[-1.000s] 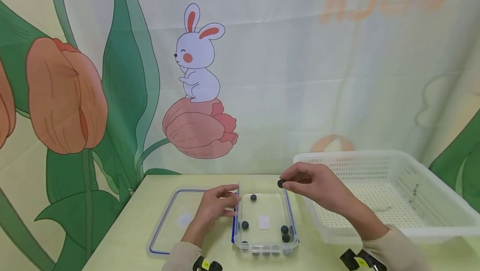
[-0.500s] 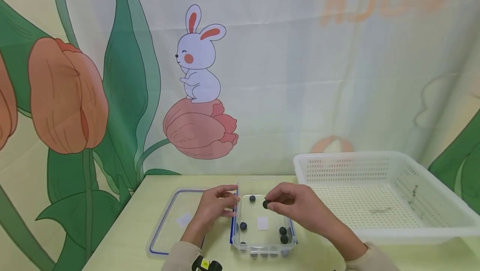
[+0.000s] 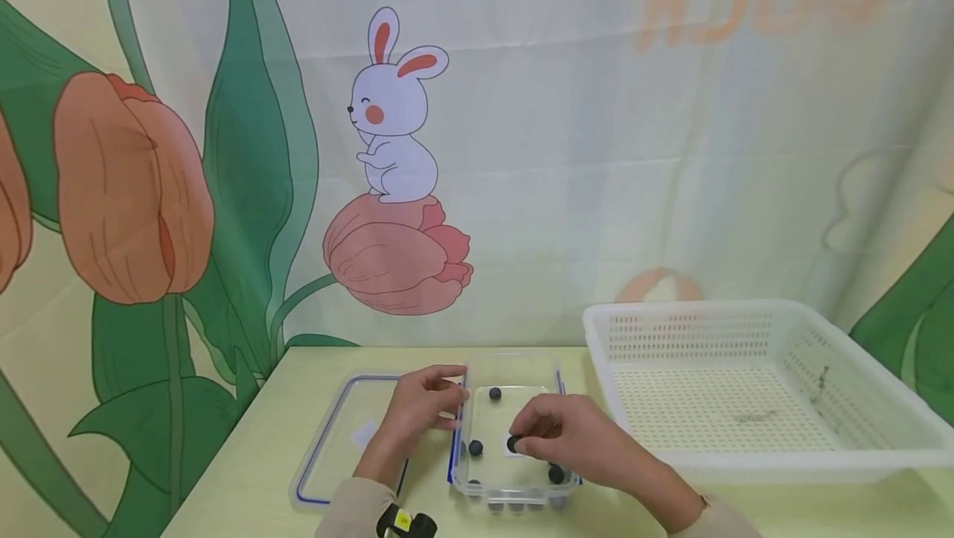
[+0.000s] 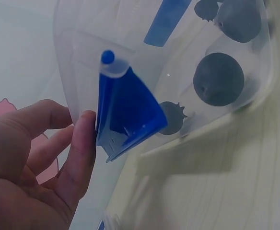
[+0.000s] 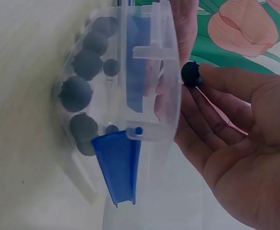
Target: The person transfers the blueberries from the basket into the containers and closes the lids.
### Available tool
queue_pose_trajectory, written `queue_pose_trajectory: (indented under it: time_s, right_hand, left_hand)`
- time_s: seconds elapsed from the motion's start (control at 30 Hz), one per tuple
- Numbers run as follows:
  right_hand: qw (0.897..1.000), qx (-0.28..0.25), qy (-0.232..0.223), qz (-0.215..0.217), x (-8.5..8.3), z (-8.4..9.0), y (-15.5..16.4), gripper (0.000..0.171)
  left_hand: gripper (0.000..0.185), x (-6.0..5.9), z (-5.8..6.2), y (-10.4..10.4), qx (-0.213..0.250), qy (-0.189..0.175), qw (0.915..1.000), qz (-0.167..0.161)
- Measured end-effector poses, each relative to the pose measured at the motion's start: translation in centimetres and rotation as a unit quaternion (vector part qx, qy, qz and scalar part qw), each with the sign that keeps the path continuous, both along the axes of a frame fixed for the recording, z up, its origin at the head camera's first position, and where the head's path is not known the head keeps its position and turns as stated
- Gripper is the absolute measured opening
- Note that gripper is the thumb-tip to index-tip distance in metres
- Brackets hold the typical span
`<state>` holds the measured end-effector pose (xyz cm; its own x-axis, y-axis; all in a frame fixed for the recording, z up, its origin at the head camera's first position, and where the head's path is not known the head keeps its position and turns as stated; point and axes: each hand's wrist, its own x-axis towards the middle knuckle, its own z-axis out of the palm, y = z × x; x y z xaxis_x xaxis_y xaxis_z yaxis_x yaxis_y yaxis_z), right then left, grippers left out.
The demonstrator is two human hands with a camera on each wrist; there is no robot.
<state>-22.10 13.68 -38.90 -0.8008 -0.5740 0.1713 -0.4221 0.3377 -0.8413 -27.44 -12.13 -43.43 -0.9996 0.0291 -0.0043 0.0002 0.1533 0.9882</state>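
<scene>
Fingers [image 3: 531,432] of the right hand [image 3: 574,443] pinch 1 dark blueberry [image 3: 513,444] between thumb and fingertips, low over the middle of the clear container [image 3: 514,484]; the right wrist view shows the same berry at the fingertips just beside the container's rim. The left hand [image 3: 421,410] has its fingers curled against the container's left wall, where the blue latch [image 4: 125,112] hangs open, and seems to steady it on the desk [image 3: 261,472].

Several blueberries already lie inside: 1 near the far wall [image 3: 495,393], 1 by the left side [image 3: 475,447], 1 close to the right hand [image 3: 556,475], and more along the near edge, seen dimly through the plastic. The wrist views suggest about 7 or 8 in all, though an exact count cannot be made.

The blue-rimmed lid [image 3: 339,439] lies flat on the desk just left of the container. The white basket [image 3: 753,389] to the right shows only faint specks on its floor, no berries that can be made out.

Judged from this, the filling is well along: the berry in hand is not yet released, and the lid is still off
</scene>
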Motion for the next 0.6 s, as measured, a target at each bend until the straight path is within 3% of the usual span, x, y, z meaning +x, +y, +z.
queue_pose_trajectory:
  time_s: [0.33,0.6]
  right_hand:
    - [0.999,0.030,0.020,0.024,0.0,-1.1,0.2,0.007]
    - [0.999,0.016,0.044,0.008,0.1,-0.3,-1.0,0.006]
  left_hand:
    - [0.039,0.2,0.3,-0.4,0.001,0.001,0.9998,0.021]
    - [0.039,0.5,2.3,-2.8,0.005,0.028,0.9974,0.066]
